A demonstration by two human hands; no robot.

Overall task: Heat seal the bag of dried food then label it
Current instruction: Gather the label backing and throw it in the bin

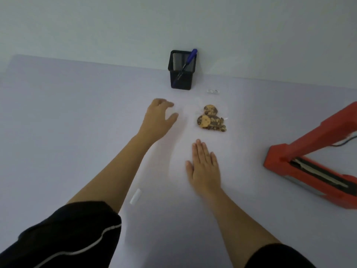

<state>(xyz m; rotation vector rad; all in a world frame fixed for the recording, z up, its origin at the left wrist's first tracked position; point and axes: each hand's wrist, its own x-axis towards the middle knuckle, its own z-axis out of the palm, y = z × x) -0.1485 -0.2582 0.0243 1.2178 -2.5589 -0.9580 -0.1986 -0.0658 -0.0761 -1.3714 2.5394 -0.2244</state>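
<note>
A clear plastic bag of chocolate-chip cookies (211, 118) lies flat on the pale lilac table, a little right of centre. My left hand (157, 118) hovers just left of the bag with its fingers spread and curled, holding nothing. Flat on the table just in front of the bag rests my right hand (203, 167), fingers together and extended, apart from the bag. A red heat sealer (313, 157) stands at the right edge with its arm raised. A small white label (135, 196) lies near my left forearm.
A black mesh pen holder (182, 69) with a blue pen (186, 63) stands against the back wall behind the bag. A small clear strip (212, 91) lies right of the holder. The sealer's black cable (345, 143) trails off to the right.
</note>
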